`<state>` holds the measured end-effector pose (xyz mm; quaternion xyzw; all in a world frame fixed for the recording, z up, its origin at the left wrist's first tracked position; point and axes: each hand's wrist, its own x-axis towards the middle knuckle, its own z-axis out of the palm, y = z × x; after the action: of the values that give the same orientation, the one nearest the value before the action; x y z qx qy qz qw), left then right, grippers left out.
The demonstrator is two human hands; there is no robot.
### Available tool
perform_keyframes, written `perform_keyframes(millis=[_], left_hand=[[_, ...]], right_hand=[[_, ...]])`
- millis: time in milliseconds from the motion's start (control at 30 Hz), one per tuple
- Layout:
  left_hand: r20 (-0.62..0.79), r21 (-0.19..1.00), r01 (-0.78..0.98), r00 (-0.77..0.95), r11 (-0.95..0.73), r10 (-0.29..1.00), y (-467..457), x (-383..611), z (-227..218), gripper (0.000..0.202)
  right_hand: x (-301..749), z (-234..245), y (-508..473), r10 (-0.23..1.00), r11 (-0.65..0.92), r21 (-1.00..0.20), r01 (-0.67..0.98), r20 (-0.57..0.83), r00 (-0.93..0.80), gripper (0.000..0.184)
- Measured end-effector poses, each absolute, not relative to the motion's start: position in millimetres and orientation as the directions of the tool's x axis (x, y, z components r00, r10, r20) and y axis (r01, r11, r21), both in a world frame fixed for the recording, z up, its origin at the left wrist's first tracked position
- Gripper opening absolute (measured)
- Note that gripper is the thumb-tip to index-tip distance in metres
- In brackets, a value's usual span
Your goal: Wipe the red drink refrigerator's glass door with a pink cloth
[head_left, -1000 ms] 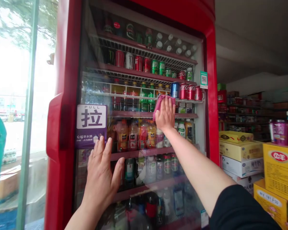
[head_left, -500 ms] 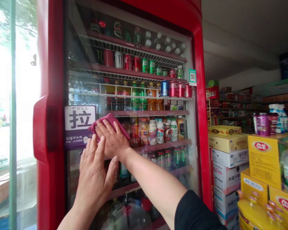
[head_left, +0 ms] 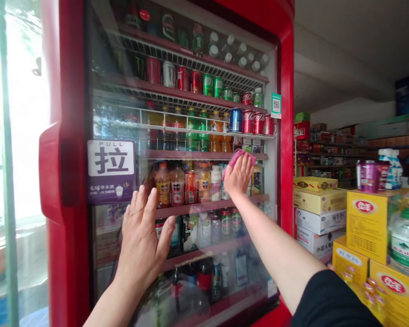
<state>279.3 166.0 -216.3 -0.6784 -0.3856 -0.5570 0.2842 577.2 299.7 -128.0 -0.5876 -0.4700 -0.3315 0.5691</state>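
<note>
My right hand (head_left: 239, 175) lies over a pink cloth (head_left: 229, 169) and holds it against the glass door (head_left: 194, 252) of a red drinks fridge, right of the middle. The fingers are stretched over the cloth, whose edges show around them. My left hand (head_left: 143, 236) is raised with its palm toward the glass at the lower left, fingers extended and thumb apart, holding nothing. Whether its palm touches the glass I cannot tell. Left of it is a purple and white pull sign (head_left: 112, 181) on the door.
The fridge handle (head_left: 51, 172) sticks out at the left. Behind the glass are shelves with cans (head_left: 207, 85) and bottles (head_left: 162, 184). A QR sticker (head_left: 276, 106) is at the upper right. Stacked cartons (head_left: 320, 220) and yellow boxes (head_left: 366, 225) stand to the right.
My right hand has slid the cloth rightward across the glass, away from the pull sign. The left hand stays raised, a little further right and now apart from the right hand.
</note>
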Motion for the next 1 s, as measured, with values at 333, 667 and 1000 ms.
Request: perform_keyframes(millis=[333, 667, 1000], left_hand=[[0.976, 0.018, 0.858, 0.097, -0.514, 0.195, 162.3, 286.4, -195.1, 0.077], [0.980, 0.016, 0.903, 0.071, -0.429, 0.187, 188.7, 291.0, -168.9, 0.079], [0.976, -0.027, 0.888, 0.123, -0.459, 0.181, 207.8, 319.6, -174.2, 0.078]], right_hand=[[435.2, -117.6, 265.6, 0.225, 0.349, 0.251, 0.903, 0.913, -0.341, 0.068], [467.3, -91.3, 273.9, 0.121, 0.370, 0.532, 0.762, 0.785, -0.607, 0.069], [666.1, -69.4, 306.9, 0.226, 0.129, 0.039, 0.991, 0.972, -0.067, 0.078]])
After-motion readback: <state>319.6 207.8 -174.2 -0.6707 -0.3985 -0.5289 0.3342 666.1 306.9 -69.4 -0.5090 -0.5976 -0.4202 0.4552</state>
